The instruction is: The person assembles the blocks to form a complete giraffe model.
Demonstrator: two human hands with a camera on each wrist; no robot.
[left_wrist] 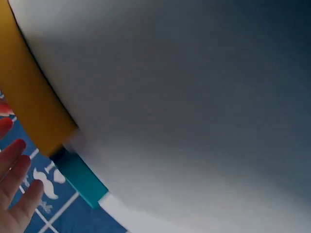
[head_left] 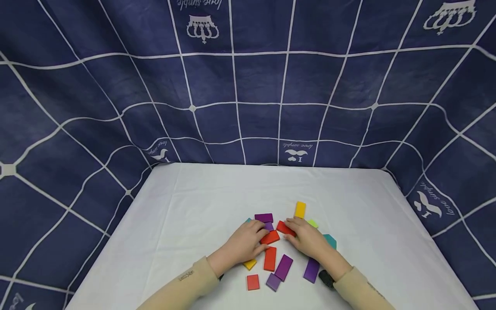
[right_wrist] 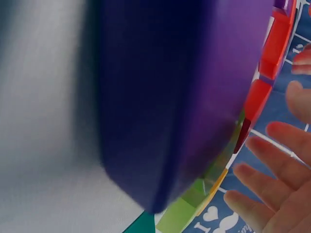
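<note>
My left hand reaches in from the left, its fingertips at a red rectangular block. Across from it, my right hand has thumb and fingers around the near end of another red block. Both are low over a loose group of coloured blocks. In the left wrist view, loosely spread fingers show beyond a large yellow block and a teal one. Fanned fingers appear in the right wrist view, past a close purple block.
Around the hands lie a red block, a red square, purple blocks, a yellow block and a teal one. A white cloth covers the table. Blue gridded curtain encloses the back and sides.
</note>
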